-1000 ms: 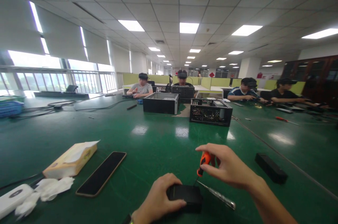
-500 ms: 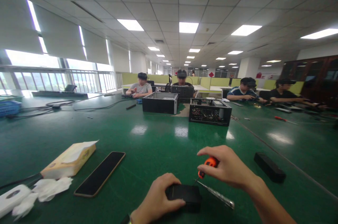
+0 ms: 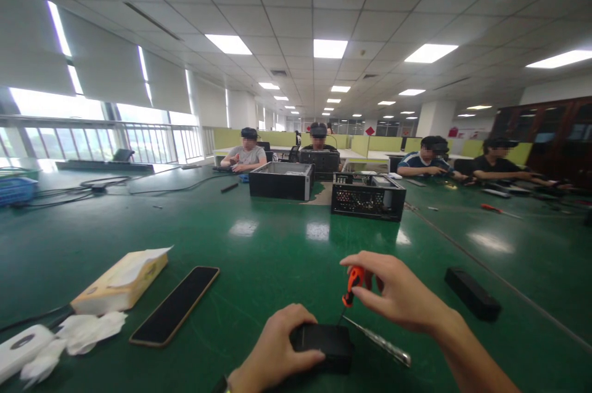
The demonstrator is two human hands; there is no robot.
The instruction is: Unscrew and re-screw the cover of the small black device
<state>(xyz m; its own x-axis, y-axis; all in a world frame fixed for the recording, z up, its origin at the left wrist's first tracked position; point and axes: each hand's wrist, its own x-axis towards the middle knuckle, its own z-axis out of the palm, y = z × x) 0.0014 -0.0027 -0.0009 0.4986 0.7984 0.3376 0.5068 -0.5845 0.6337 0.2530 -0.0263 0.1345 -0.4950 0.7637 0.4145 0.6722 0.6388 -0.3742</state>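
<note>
My left hand (image 3: 283, 343) is closed around the left end of a small black box (image 3: 330, 343) lying on the green table, thumb on the near side and fingers on the far side. In my right hand (image 3: 393, 288) is an orange and black screwdriver (image 3: 354, 282), its handle between thumb and fingers. The thin shaft points down toward the far right part of the box; I cannot tell whether the tip touches it. A second screwdriver with a clear handle (image 3: 386, 347) lies on the table just right of the box.
On the left lie a phone (image 3: 176, 306), a tissue pack (image 3: 123, 282) and crumpled tissues (image 3: 92, 330). Another black block (image 3: 472, 293) lies to the right. Two open computer cases (image 3: 280, 185) (image 3: 367, 200) stand further back. Several people (image 3: 247, 155) sit across the table.
My right hand has shifted slightly left, and the screwdriver has turned from slanted to more upright. My left hand and the black box have stayed in place.
</note>
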